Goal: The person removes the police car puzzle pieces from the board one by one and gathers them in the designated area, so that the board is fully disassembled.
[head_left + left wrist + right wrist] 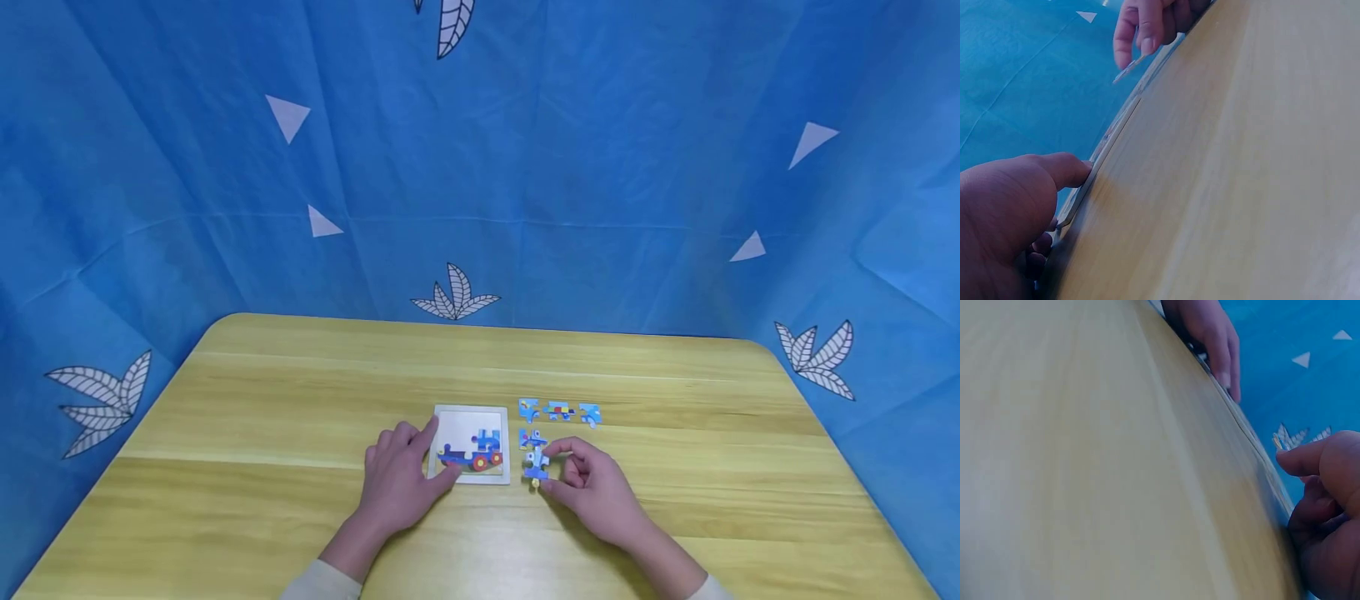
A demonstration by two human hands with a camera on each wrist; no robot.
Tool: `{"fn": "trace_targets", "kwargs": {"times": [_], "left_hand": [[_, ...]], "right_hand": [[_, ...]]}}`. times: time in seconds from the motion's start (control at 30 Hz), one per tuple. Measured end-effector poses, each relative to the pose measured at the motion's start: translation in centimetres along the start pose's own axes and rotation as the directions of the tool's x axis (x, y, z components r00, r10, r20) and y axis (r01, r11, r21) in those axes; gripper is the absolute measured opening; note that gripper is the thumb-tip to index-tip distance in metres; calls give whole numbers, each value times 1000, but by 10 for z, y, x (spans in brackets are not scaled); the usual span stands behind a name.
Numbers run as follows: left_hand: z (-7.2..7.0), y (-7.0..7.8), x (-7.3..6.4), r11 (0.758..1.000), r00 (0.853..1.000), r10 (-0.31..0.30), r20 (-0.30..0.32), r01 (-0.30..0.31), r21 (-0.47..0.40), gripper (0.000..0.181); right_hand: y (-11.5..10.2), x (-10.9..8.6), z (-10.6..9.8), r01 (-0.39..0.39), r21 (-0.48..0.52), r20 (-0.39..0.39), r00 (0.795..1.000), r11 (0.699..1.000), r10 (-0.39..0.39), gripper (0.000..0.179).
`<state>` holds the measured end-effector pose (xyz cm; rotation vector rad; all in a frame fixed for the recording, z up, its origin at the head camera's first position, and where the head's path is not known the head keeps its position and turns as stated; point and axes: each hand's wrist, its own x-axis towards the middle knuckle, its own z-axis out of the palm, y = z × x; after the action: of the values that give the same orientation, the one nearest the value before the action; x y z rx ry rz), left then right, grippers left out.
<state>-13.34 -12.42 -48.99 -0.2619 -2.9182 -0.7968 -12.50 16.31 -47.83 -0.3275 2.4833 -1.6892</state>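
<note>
The table is yellow wood with streaky lines and round back corners. A wrinkly blue cloth hangs behind it and at both sides. The cloth has white triangles, two left and two right, and white leaves with black lines, some right above the table's back edge.

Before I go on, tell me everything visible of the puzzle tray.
The puzzle tray is shallow and squarish, its pale rim of unclear material, its base whitish; it lies flat on the table. Assembled pieces showing red wheels line its lower part; its upper left is bare. The left hand touches its left side and near edge.
</note>
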Motion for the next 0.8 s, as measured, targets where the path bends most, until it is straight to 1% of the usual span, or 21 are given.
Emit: {"fn": "trace_targets", "kwargs": {"times": [0.23, 0.4, 0.5, 0.6, 0.8], "left_hand": [[-1, 1, 0, 1000, 1000, -11, 6, 11, 0, 79], [-1, 2, 1, 1000, 1000, -14, 4, 14, 2, 78], [-1, 1, 1, 1000, 1000, -16, 6, 16, 5, 78], [0, 1, 1, 1000, 1000, -16, 13, 16, 7, 78], [1, 0, 1, 1000, 1000, -17, 13, 17, 13, 78]], "right_hand": [[14, 2, -23, -30, -51, -39, 999, 998, 28, 33], [20, 8, -36, -27, -92, -51, 998, 995, 22, 32], [22, 13, -42, -17, -93, -41, 999, 996, 13, 32], [23, 17, -47, 1, -98, -9, 1000, 995, -2, 32], [22, 26, -51, 9, -139, 40, 999, 990, -3, 31]]}}
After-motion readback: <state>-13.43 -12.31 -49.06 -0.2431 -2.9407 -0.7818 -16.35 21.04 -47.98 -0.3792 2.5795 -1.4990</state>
